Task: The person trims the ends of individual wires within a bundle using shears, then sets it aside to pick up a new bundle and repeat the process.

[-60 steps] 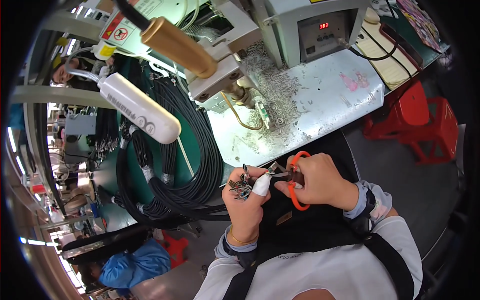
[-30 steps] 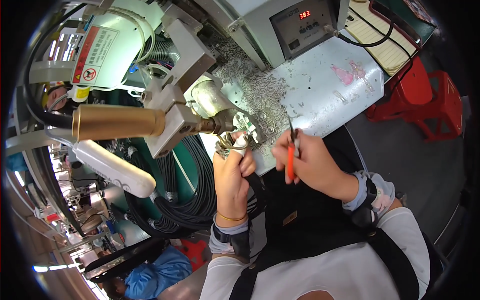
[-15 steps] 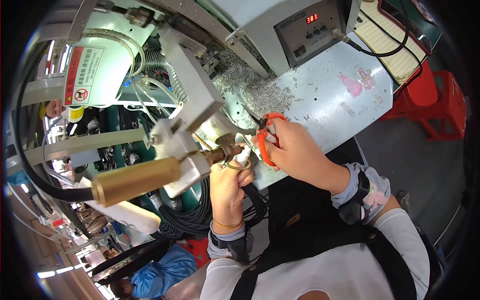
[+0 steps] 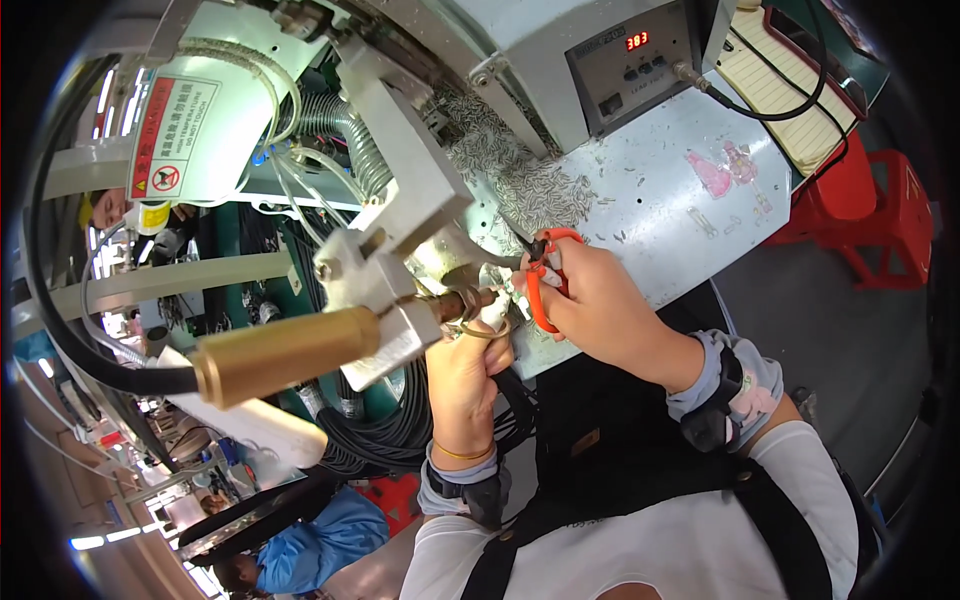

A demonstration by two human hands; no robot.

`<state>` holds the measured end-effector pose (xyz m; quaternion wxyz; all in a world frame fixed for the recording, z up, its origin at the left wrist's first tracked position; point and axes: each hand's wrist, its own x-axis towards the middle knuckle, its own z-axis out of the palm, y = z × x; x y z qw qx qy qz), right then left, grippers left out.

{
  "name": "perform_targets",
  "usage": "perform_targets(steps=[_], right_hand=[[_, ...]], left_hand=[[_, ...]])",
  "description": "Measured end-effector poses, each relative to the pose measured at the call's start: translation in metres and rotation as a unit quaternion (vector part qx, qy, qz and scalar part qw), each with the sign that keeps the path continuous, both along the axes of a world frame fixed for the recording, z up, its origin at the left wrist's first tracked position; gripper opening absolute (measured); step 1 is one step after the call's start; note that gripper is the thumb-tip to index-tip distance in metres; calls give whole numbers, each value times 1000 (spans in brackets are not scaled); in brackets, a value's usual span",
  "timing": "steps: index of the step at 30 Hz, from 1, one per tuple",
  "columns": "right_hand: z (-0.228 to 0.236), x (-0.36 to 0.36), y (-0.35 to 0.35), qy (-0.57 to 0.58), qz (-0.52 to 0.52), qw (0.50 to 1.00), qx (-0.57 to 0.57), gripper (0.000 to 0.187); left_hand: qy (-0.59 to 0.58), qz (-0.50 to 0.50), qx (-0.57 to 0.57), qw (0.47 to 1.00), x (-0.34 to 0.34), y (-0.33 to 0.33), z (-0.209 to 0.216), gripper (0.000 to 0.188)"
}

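Observation:
My right hand [image 4: 598,300] is closed around a pair of red-handled scissors [image 4: 538,296], whose dark blades point up and away to the left over the metal worktop. My left hand [image 4: 465,375] is closed in a pinch just below the tip of a brass-coloured soldering iron [image 4: 290,358] clamped to the machine. Something white shows at its fingertips, but the iron's tip and wire ring partly cover it, so what is pinched cannot be made out. Close by, a dark curved cable [image 4: 497,260] runs toward the scissors.
Many small metal pieces [image 4: 545,190] lie heaped on the worktop [image 4: 650,240]. Behind stands a grey control box [image 4: 640,75] with a red display. A notebook [image 4: 790,110] and red stools [image 4: 885,215] are at the right. Black cables [image 4: 385,440] hang left; a person in blue [image 4: 325,545] sits beyond.
The machine and iron appear slightly farther right in the picture as the view shifts. My right hand has turned the scissors a little, and both hands stay close to the iron's tip.

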<state>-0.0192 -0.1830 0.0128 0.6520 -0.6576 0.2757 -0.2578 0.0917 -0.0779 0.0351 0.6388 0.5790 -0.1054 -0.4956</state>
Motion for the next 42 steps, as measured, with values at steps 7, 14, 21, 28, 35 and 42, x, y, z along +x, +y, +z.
perform_targets(steps=[7, 14, 21, 28, 35, 42], right_hand=[[8, -22, 13, -64, 65, 979, 185, 15], [20, -44, 35, -54, -18, 977, -207, 14], [5, -77, 28, 96, 160, 907, -378, 22], [-10, -97, 31, 127, 162, 930, -306, 22], [11, -69, 32, 2, 52, 981, -189, 15], [-3, -67, 45, 29, 62, 996, -56, 16]], left_hand=[[-26, 43, -40, 998, -16, 19, 6, 14], [-362, 15, 55, 930, -54, 47, 9, 12], [-85, 21, -87, 992, -53, 56, 5, 13], [-87, -22, -32, 995, -64, 54, 10, 14], [-270, -89, 1, 959, -76, 48, -5, 15], [-332, 40, -106, 936, -71, 55, -16, 16]])
